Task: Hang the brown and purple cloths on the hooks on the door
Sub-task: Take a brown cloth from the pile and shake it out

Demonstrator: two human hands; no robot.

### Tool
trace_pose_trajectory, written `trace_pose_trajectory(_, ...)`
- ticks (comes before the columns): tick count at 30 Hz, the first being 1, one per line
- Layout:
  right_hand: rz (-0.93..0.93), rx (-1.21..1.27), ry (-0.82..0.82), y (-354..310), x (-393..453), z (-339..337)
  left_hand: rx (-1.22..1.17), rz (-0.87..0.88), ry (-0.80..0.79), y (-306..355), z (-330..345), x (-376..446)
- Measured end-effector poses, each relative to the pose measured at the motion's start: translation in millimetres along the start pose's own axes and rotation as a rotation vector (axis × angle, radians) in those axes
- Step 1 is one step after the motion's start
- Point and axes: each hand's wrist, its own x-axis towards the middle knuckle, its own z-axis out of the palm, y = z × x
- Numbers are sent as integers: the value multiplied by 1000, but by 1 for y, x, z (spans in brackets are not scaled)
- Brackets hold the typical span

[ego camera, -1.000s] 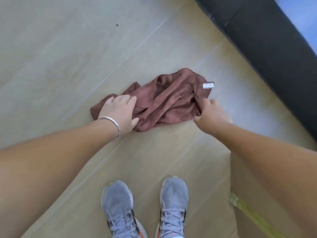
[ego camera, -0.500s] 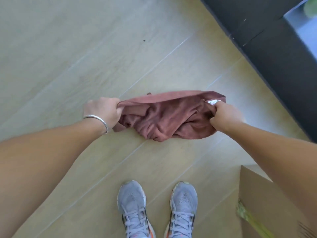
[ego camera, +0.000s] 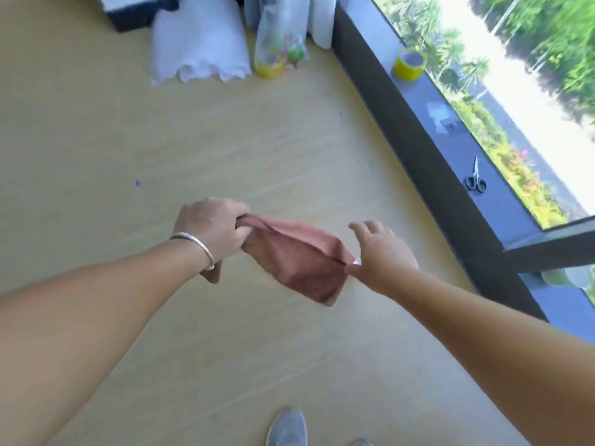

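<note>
the pale wood floor fills most of the head view. along its right side runs a dark window ledge, with blurred greenery and a road outside the glass. at the far end of the floor a white crumpled sheet lies beside a clear plastic bag with coloured things inside; what they are is too blurred to tell.

two bare forearms reach in from the bottom corners. between them the brown cloth hangs in the air above the floor, stretched roughly left to right and sagging to a lower corner near the right wrist. the left hand has its fingers curled tight round the cloth's left end, bunching it; a tail of the cloth drops below that wrist. a silver bangle circles the left wrist. the right hand is at the cloth's right end, fingers spread and fairly straight, not curled round the fabric; its palm side touches the corner where a small white tag shows.

on the ledge sit a yellow tape roll and, further along, a pair of scissors. a grey shoe shows at the bottom edge.
</note>
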Motion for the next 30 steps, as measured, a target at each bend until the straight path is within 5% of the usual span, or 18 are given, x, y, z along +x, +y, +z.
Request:
trace_pose_trajectory(6,-411,240,122,-167,5,-54,-48,188,13,-25,-101,-28)
trace_pose_trajectory(12,-435,181,247,-173,-23,-40,-338,138,-58,-38,-117,-116)
trace_pose_trajectory(17,-383,-141,-2,-115,-68,33,-512,173,-239,12,-35,-212)
trace_pose_trajectory(22,-190,-268,-318,-56,-133,141,-593,12,-487,53,88,-303)
trace_pose_trajectory(26,-174,-238,-415,-48,-170,226,-391,-139,-721,41,180,-356)
trace_pose_trajectory(30,-201,-186,-443,-64,-187,303,-197,-266,-790,-4,246,-382)
